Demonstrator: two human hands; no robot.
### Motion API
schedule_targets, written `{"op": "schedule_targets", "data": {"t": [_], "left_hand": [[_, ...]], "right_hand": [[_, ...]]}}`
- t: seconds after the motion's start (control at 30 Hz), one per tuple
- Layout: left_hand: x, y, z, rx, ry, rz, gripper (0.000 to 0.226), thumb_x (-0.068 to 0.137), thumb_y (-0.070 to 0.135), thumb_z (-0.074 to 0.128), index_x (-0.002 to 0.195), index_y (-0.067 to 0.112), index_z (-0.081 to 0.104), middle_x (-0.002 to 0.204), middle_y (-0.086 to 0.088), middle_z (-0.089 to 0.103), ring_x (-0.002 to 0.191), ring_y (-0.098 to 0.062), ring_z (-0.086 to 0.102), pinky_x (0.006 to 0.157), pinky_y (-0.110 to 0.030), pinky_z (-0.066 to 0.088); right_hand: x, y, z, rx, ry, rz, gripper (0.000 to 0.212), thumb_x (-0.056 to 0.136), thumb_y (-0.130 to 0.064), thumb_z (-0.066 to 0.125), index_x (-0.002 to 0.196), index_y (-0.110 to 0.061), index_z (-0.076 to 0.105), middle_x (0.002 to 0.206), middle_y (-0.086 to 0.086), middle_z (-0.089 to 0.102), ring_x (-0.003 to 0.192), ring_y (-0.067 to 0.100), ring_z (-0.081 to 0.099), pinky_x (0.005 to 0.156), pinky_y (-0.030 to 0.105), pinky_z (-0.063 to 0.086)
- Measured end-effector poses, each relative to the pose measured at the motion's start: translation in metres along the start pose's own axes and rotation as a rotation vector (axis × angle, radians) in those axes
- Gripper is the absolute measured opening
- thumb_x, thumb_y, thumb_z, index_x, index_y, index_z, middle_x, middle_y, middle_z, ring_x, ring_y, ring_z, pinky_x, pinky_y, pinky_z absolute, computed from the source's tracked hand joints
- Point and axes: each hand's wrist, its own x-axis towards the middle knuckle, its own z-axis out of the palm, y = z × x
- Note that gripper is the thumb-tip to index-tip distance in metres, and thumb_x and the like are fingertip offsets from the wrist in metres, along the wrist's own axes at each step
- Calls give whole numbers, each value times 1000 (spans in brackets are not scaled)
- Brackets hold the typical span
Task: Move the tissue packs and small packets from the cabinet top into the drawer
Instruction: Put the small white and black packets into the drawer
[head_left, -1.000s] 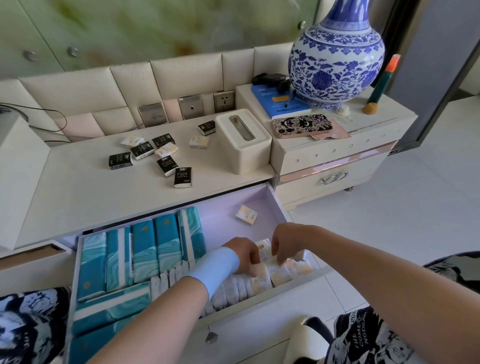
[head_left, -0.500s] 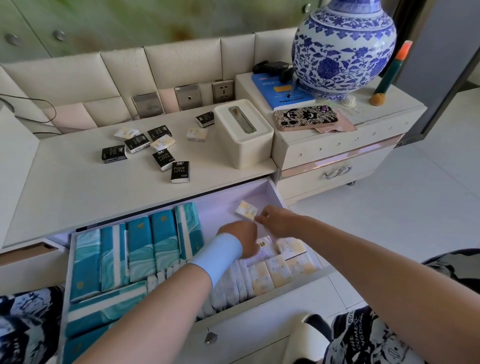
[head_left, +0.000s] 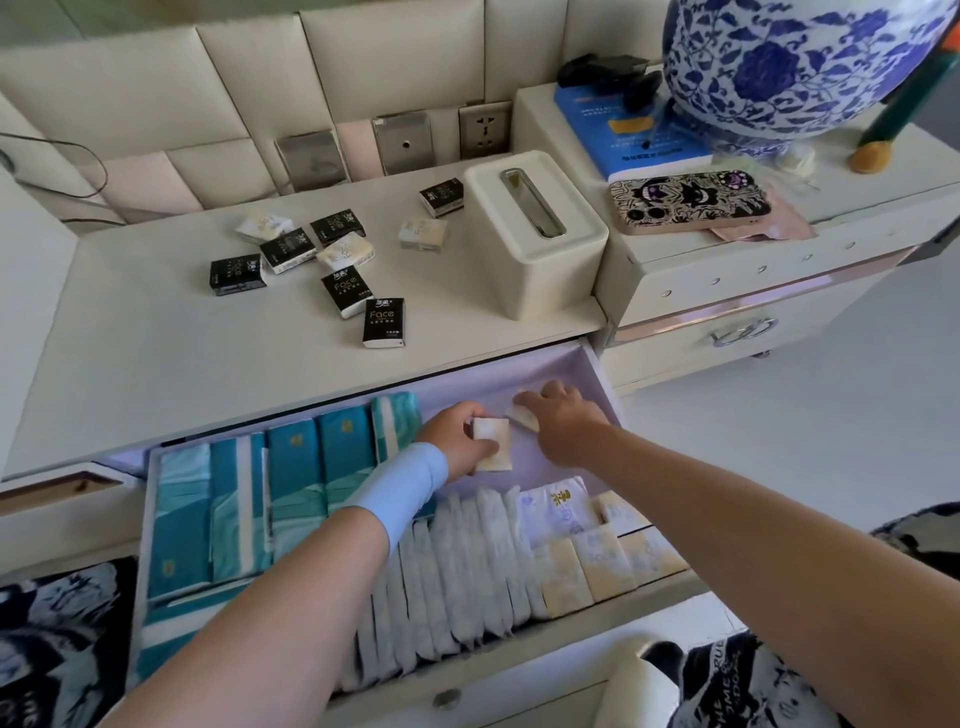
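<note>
The drawer (head_left: 608, 374) is pulled out below the cabinet top (head_left: 156, 353). My left hand (head_left: 452, 439) grips a cream tissue packet (head_left: 491, 444) inside the drawer's back right part. My right hand (head_left: 563, 421) is beside it, with its fingers on a second cream packet (head_left: 524, 418) lying on the drawer floor. Several black packets, such as the nearest black packet (head_left: 384, 322), and cream packets (head_left: 345, 252) lie scattered on the cabinet top. Teal tissue packs (head_left: 291, 467) fill the drawer's left, white packs (head_left: 467, 561) and cream packets (head_left: 602, 566) its front.
A white tissue box (head_left: 535, 244) stands on the cabinet top's right end. A higher side cabinet (head_left: 727, 275) to the right carries a phone (head_left: 688, 202), a blue book (head_left: 634, 135) and a large blue-and-white vase (head_left: 800, 62). Wall sockets (head_left: 483, 127) line the padded back.
Both hands moved from the drawer's front row toward its back right. The left hand now holds a cream packet, and the right hand has reached the loose cream packet there.
</note>
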Motion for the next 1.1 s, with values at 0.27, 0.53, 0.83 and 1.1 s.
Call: {"op": "schedule_targets", "data": {"t": [0.27,0.53,0.83,1.1], "left_hand": [[13,5,-3,35,42,4,24,88,18,63,107,29,54,104,0,63,85,-24,65,66,-32,58],[-5,13,8,-141,-27,-6,26,89,6,66,108,17,53,102,-2,57,90,-28,65,68,-37,61],[-31,35,21,83,106,79,44,92,23,60,131,26,41,107,1,58,92,-24,57,81,-28,47],[-25,52,24,144,127,122,30,97,23,52,126,26,55,125,-3,59,105,-28,58,88,-36,52]], "right_hand": [[20,-1,-1,-27,-76,-44,42,95,-27,57,134,-29,41,133,18,37,119,39,49,95,45,48],[-9,6,-42,483,-85,85,63,80,-34,77,137,-26,49,120,4,61,85,21,64,60,26,52],[-73,47,-26,9,-26,-130,67,83,-28,79,142,-26,48,139,2,57,123,26,55,95,27,42],[-71,47,-20,-600,146,-250,52,90,-30,67,139,-31,48,130,-2,58,121,22,51,97,38,33]]}}
